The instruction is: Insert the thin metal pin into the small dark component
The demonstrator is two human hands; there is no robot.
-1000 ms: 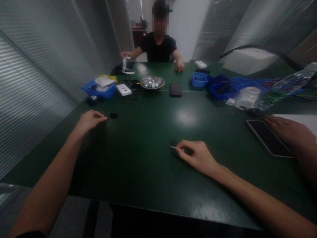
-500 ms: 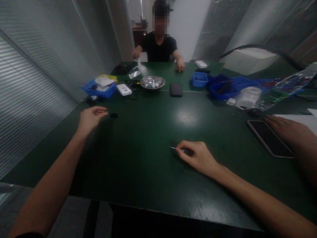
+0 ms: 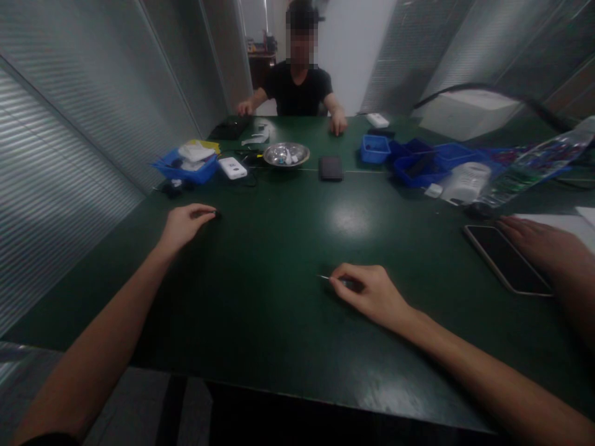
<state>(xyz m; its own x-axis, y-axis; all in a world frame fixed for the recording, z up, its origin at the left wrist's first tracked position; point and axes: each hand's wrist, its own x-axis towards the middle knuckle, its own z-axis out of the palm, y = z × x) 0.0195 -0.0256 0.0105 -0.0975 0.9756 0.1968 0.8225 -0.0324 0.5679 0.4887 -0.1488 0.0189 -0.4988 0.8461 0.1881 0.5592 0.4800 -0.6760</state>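
On the left of the green table [image 3: 264, 248], my left hand [image 3: 186, 224] has its thumb and fingers pinched on a small black object [image 3: 218, 214], mostly covered by the fingertips; its kind does not show. My right hand [image 3: 369, 288] rests nearer the front edge, fingers closed on a thin, shiny, needle-like piece [image 3: 323, 277] whose tip points left. The rest of that piece is hidden in the hand.
Beyond my hands lie a blue basket [image 3: 202, 170], a white device [image 3: 233, 167], a metal bowl [image 3: 286, 155], a black square item [image 3: 330, 168] and blue bins [image 3: 418, 176]. A phone [image 3: 506, 259] lies right beside another person's hand [image 3: 542, 244]. Someone sits opposite [image 3: 302, 93].
My left hand has moved right and closed on the small black object that lay on the table. My right hand stays put. The person opposite has let go of a clear-and-white item.
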